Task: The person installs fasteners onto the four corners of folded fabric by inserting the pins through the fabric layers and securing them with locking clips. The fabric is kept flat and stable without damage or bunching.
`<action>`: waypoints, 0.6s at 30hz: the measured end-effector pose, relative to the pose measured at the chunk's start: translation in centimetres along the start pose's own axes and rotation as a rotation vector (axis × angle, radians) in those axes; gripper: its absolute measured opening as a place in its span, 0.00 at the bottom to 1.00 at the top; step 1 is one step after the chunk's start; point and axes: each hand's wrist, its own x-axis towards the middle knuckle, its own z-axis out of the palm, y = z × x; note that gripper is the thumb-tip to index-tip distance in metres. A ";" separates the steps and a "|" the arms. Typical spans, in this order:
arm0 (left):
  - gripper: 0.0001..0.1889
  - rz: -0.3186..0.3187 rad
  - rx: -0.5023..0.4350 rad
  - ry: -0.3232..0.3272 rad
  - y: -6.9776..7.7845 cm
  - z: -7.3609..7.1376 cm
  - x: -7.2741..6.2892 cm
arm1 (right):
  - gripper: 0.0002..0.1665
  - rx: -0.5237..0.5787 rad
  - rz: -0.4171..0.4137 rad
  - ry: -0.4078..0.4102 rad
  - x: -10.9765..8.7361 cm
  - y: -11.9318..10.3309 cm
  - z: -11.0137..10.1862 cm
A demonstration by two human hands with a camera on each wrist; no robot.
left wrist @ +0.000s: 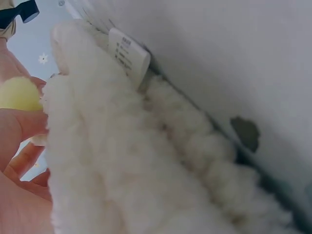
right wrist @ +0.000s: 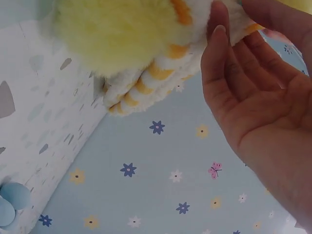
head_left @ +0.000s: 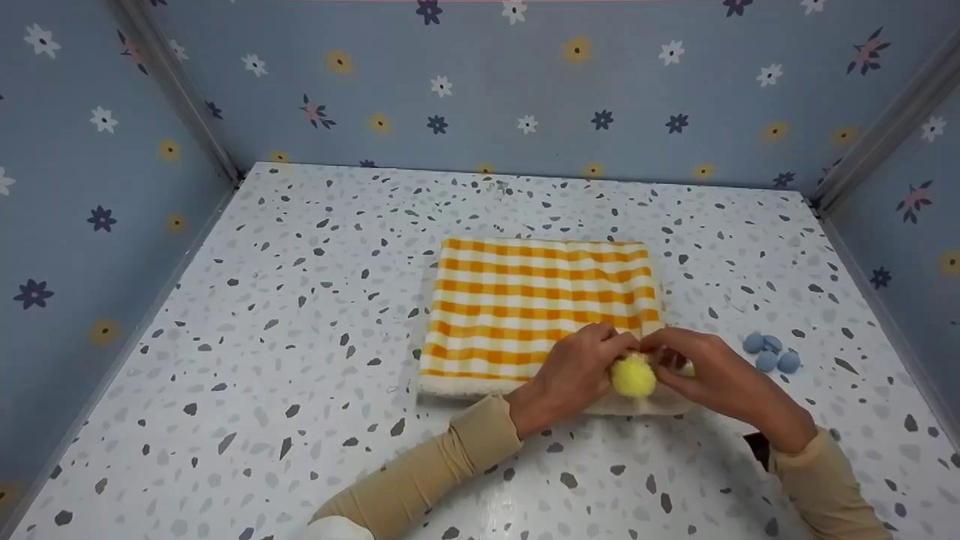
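Observation:
A folded orange-and-white checked blanket (head_left: 540,300) with cream fleece backing lies flat on the speckled table. Its thick fleece layers and a white label (left wrist: 129,56) show in the left wrist view. At its near right corner is a fluffy yellow pom-pom (head_left: 634,376). My left hand (head_left: 574,371) reaches over the near edge, fingers curled on the blanket just above the pom-pom. From the other side my right hand (head_left: 712,371) pinches the blanket between thumb and fingers. The fingertips of both hands come close together there. In the right wrist view the pom-pom (right wrist: 117,36) hangs beside the pinched fleece.
Several small blue rounded pieces (head_left: 772,352) sit on the table (head_left: 300,360) to the right of the blanket. Blue flower-patterned panels (head_left: 487,82) stand at the back and both sides. A dark object (head_left: 757,448) shows below my right wrist.

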 end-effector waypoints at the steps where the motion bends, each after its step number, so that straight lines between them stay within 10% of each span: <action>1: 0.11 0.004 0.000 0.005 0.0 0.0 0.0 | 0.20 -0.002 -0.007 0.002 0.0 0.1 -0.1; 8: 0.11 0.016 0.025 0.019 -0.1 0.1 0.0 | 0.20 -0.082 0.022 0.030 -0.6 0.7 -1.3; 18: 0.12 0.016 0.010 0.017 -0.1 0.2 0.0 | 0.15 -0.213 0.312 -0.029 -2.0 3.4 -3.7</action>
